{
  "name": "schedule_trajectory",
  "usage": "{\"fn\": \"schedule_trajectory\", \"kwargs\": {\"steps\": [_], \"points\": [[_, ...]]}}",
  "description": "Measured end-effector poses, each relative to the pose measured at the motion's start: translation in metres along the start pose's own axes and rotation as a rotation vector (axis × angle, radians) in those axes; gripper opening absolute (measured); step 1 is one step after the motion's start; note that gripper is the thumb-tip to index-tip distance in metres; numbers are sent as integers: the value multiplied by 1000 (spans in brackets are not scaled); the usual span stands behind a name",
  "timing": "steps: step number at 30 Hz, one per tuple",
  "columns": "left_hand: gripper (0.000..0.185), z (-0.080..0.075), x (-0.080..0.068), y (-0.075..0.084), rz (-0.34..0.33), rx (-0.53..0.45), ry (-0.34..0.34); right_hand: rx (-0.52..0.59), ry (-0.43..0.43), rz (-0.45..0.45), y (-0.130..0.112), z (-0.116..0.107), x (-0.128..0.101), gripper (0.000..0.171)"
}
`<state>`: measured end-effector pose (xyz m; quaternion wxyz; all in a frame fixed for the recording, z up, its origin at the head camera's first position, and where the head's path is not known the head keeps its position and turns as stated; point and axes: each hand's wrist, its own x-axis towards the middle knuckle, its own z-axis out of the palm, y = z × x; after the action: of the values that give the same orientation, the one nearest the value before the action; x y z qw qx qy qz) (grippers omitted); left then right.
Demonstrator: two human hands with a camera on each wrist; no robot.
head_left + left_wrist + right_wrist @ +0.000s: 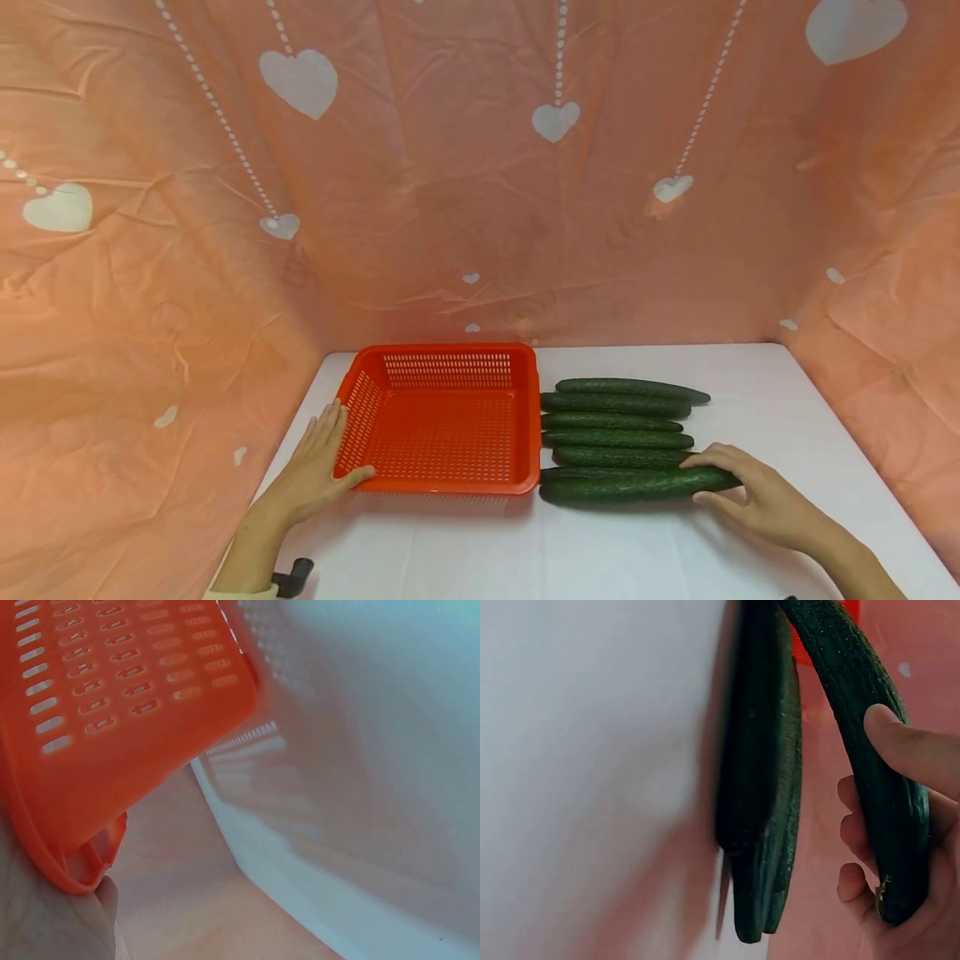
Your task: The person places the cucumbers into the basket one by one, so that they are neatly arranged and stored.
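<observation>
My right hand grips the right end of the nearest cucumber, a long dark green one. The right wrist view shows the thumb on one side of this cucumber and curled fingers on the other, its stem end by the palm. Beyond it several more cucumbers lie side by side on the white table. At the left, my left hand rests against the left side of a red plastic basket, fingers straight and thumb spread over the near corner. In the left wrist view the basket's slotted wall fills the upper left.
The white table has a pink-orange sheet with white hearts hanging behind it and at both sides. The basket's right wall stands close to the cucumbers' left ends. A black strap piece shows at the left wrist.
</observation>
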<state>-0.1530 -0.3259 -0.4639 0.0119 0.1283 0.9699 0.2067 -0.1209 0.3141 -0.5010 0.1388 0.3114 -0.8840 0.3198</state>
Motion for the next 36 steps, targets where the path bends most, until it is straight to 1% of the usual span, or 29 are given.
{"fn": "schedule_trajectory", "kwargs": {"steps": [4, 10, 17, 22, 27, 30, 36], "points": [[114, 0, 0, 0, 1, -2, 1, -2, 24, -20, 0, -6, 1, 56], [114, 1, 0, 2, 5, -1, 8, 22, 35, 8, 2, -19, 3, 63], [112, 1, -2, 1, 3, -12, 7, 31, 99, -29, 2, -35, 15, 66], [112, 2, -1, 0, 12, -9, 7, 17, 150, -25, 1, -44, 23, 68], [114, 3, -1, -1, 10, -11, 12, 0, 187, -11, -3, -44, 34, 70], [114, 3, -2, -1, 9, -10, 14, -9, 209, -22, -7, -42, 44, 71], [113, 3, -1, 0, -2, -12, 6, 31, 220, -58, -18, -32, 70, 68]]}}
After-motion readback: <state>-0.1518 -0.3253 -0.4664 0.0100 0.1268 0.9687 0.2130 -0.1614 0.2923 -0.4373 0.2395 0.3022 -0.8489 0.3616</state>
